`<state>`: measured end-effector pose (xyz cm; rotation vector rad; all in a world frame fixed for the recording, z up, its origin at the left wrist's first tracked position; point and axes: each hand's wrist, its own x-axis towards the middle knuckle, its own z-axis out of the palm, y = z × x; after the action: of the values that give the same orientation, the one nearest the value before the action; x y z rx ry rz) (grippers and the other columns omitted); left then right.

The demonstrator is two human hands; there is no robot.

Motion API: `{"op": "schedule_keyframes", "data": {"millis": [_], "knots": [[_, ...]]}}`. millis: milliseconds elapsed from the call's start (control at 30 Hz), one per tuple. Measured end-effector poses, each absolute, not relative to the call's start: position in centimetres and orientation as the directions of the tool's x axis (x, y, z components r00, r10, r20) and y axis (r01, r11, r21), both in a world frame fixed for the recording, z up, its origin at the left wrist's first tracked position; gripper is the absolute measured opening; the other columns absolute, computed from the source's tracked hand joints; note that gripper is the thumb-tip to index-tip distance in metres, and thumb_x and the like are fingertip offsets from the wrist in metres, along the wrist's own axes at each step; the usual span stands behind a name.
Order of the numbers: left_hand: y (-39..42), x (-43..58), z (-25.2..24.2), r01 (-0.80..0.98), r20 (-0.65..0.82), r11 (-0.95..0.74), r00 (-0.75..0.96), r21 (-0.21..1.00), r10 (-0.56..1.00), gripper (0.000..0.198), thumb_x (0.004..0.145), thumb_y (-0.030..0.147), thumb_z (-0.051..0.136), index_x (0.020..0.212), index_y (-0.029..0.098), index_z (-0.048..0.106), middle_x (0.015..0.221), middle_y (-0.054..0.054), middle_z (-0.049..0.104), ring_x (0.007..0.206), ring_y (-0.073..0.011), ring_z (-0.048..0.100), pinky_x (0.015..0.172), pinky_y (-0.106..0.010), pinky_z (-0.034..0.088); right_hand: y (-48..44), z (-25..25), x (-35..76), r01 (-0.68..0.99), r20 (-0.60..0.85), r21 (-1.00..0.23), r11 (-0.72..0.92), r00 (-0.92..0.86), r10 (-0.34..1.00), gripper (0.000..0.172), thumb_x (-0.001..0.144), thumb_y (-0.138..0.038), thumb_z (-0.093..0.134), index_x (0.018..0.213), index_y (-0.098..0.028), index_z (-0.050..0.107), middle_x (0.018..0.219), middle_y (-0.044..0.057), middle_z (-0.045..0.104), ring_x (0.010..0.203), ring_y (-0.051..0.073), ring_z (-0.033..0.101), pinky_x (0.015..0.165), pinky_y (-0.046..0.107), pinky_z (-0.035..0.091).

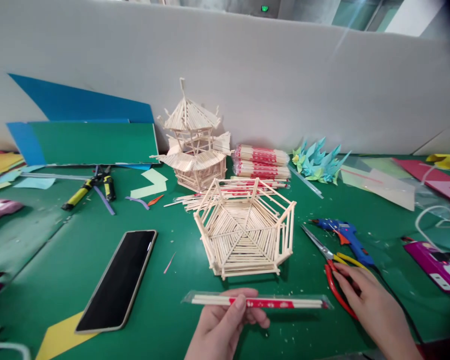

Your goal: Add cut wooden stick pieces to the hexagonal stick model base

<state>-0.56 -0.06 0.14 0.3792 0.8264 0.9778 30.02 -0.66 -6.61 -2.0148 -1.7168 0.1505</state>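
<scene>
My left hand (pixel 232 320) pinches a pair of wooden chopsticks (pixel 307 303) in a clear wrapper with a red printed band, held level above the green table. At the right, my right hand (pixel 371 305) has its fingers closed around the red handle of the scissors (pixel 332 265), whose other handle is yellow and whose blades point away to the left. Just beyond my left hand stands a six-sided open frame (pixel 243 235) built from thin wooden sticks, with a slatted floor and low railings. The undersides of my right fingers are partly hidden.
Behind the frame rise a stick-built pagoda (pixel 193 145) and wrapped chopstick bundles (pixel 261 162). A blue glue gun (pixel 347 237) lies beside the scissors, near a purple power strip (pixel 433 265). To the left are a phone (pixel 118 280) and yellow-handled pliers (pixel 80 192). Blue-green folded paper (pixel 318 160) sits behind.
</scene>
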Motion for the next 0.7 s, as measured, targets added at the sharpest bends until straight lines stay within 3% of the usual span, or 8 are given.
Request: {"op": "schedule_keyframes", "data": {"millis": [100,200,267,367,467,600,700], "knots": [[0.6,0.2,0.0,-0.589,-0.468,0.566,0.329,0.577,0.82,0.029,0.071,0.036,0.067,0.085,0.011,0.069,0.066,-0.009,0.071,0.068,-0.0193,0.065,0.071,-0.029,0.043,-0.7,-5.0,28.1,0.737,0.169,-0.658,-0.153,0.343,0.924,0.034,0.075,-0.047,0.054,0.097,-0.022,0.062,0.105,0.007,0.061,0.095,0.025,0.056,0.083,0.04,0.043],[1.3,1.0,-0.1,-0.61,-0.473,0.562,0.322,0.559,0.82,0.03,0.072,0.035,0.066,0.084,0.008,0.068,0.067,-0.011,0.071,0.067,-0.02,0.065,0.07,-0.029,0.043,-1.2,-3.8,24.9,0.239,-0.068,-0.95,-0.202,0.473,0.879,0.036,0.075,-0.047,0.057,0.103,-0.025,0.061,0.099,0.004,0.061,0.083,0.019,0.057,0.069,0.029,0.048],[1.6,1.4,0.0,-0.624,-0.464,0.545,0.309,0.56,0.83,0.03,0.071,0.034,0.067,0.083,0.007,0.068,0.067,-0.011,0.07,0.066,-0.0198,0.065,0.069,-0.029,0.044,-1.5,-3.5,22.6,-0.096,-0.165,-0.986,-0.136,0.451,0.877,0.039,0.076,-0.048,0.056,0.109,-0.026,0.058,0.084,0.001,0.059,0.065,0.012,0.052,0.056,0.023,0.046],[1.7,1.8,0.4,-0.624,-0.462,0.547,0.314,0.558,0.829,0.029,0.072,0.033,0.067,0.082,0.006,0.068,0.067,-0.011,0.07,0.066,-0.0184,0.064,0.07,-0.028,0.044,-1.8,-3.3,19.5,-0.43,-0.291,-0.894,-0.127,0.34,0.895,0.038,0.076,-0.045,0.059,0.107,-0.024,0.06,0.068,-0.002,0.054,0.053,0.008,0.045,0.049,0.02,0.041],[1.7,2.1,0.7,-0.618,-0.461,0.55,0.319,0.562,0.828,0.026,0.072,0.031,0.066,0.081,0.006,0.068,0.067,-0.011,0.07,0.066,-0.0173,0.064,0.07,-0.027,0.044,-1.4,-3.1,17.3,-0.535,-0.333,-0.834,-0.131,0.299,0.894,0.033,0.074,-0.041,0.063,0.101,-0.023,0.063,0.064,-0.002,0.055,0.052,0.008,0.043,0.048,0.019,0.039],[2.1,2.2,0.2,-0.609,-0.463,0.539,0.297,0.582,0.835,0.026,0.071,0.031,0.068,0.079,0.006,0.069,0.065,-0.01,0.069,0.063,-0.0173,0.063,0.068,-0.027,0.045,-0.3,-3.0,15.8,-0.519,-0.379,-0.843,-0.14,0.39,0.839,0.026,0.069,-0.039,0.069,0.084,-0.018,0.067,0.059,-0.002,0.056,0.053,0.008,0.043,0.048,0.017,0.037],[2.2,2.0,-0.3,-0.587,-0.494,0.552,0.277,0.592,0.824,0.025,0.07,0.033,0.068,0.067,0.008,0.068,0.062,-0.008,0.067,0.061,-0.0158,0.062,0.066,-0.026,0.045,0.3,-3.1,15.7,-0.496,-0.374,-0.857,-0.142,0.409,0.832,0.025,0.068,-0.039,0.07,0.08,-0.016,0.068,0.06,-0.001,0.057,0.054,0.008,0.044,0.049,0.018,0.038]]}}
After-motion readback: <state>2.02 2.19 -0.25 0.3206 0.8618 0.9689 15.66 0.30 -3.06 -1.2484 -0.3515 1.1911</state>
